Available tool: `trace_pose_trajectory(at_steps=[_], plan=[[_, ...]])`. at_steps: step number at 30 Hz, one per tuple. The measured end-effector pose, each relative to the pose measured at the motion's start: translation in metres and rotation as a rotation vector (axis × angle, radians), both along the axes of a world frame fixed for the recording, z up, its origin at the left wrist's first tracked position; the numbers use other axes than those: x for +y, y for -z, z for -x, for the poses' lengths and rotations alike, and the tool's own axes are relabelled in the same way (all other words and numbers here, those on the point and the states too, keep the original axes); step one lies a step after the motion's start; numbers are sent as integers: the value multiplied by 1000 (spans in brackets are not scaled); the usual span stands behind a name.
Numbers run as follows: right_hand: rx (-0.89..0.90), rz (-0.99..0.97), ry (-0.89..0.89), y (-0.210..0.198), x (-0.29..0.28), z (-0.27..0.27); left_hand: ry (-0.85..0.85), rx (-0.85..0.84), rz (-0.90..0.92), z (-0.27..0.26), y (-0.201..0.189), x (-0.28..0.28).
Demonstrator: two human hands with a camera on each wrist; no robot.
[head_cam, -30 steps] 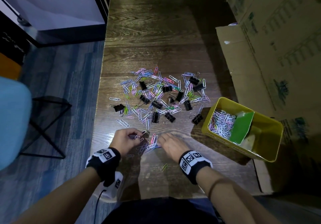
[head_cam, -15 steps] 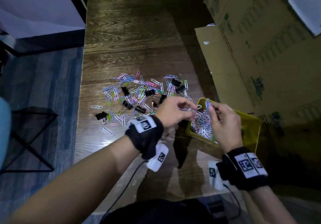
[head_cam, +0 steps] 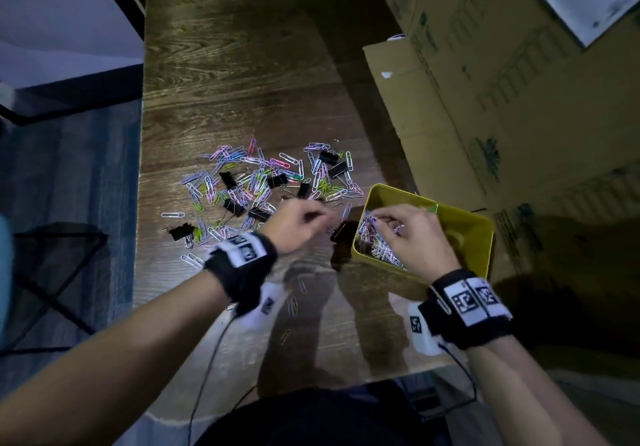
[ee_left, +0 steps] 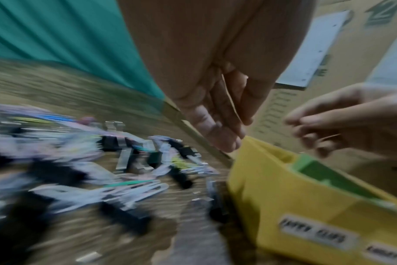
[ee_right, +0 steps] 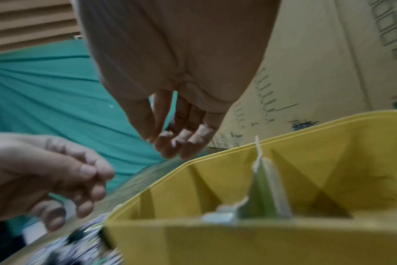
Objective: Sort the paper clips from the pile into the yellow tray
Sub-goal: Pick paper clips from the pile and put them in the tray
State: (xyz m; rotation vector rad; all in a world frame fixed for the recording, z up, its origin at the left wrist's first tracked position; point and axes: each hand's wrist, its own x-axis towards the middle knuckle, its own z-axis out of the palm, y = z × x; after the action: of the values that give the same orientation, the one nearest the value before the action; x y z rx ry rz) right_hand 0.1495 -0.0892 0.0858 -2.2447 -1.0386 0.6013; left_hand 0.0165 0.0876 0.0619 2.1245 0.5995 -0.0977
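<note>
A pile of coloured paper clips point(head_cam: 263, 182) mixed with black binder clips point(head_cam: 334, 168) lies mid-table; in the left wrist view the pile point(ee_left: 91, 161) is blurred. The yellow tray point(head_cam: 460, 208) stands to its right, with many paper clips point(head_cam: 377, 248) in its left compartment. My right hand point(head_cam: 381, 220) hovers over that compartment, and in the right wrist view it point(ee_right: 161, 145) hangs with fingers down and no clip showing between them. My left hand point(head_cam: 325, 219) hovers loosely curled just left of the tray wall point(ee_left: 283, 197); nothing shows in it point(ee_left: 237, 135).
Big cardboard boxes point(head_cam: 502, 99) crowd the table's right side behind the tray. A green card point(ee_right: 261, 197) stands as a divider in the tray. One binder clip point(head_cam: 341, 231) lies against the tray's left wall. A few loose clips point(head_cam: 292, 305) lie near the front edge.
A second ago both hands were gathering clips at the near edge of the pile. They then carried clips to the tray; those clips no longer show, and the left hand has drawn back left.
</note>
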Motion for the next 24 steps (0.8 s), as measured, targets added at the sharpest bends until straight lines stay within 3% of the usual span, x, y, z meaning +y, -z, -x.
trace_pose_trajectory(at_steps=[3,6,9,13,17,20,24], plan=[[120,23,-258,16,5,35,-18,217,-113,67,22,30],[111,284,-527,48,14,72,-2,460,-206,131,40,33],[91,495,-531,77,21,106,-98,582,-203,172,52,15],[81,546,-358,98,28,144,-239,409,-159,178,74,-23],[-121,469,-507,107,38,168,-273,314,-194,154,84,-48],[-65,411,-521,110,44,166,-241,254,-251,148,83,-52],[-1,400,-467,113,51,159,-134,372,-353,150,84,-40]])
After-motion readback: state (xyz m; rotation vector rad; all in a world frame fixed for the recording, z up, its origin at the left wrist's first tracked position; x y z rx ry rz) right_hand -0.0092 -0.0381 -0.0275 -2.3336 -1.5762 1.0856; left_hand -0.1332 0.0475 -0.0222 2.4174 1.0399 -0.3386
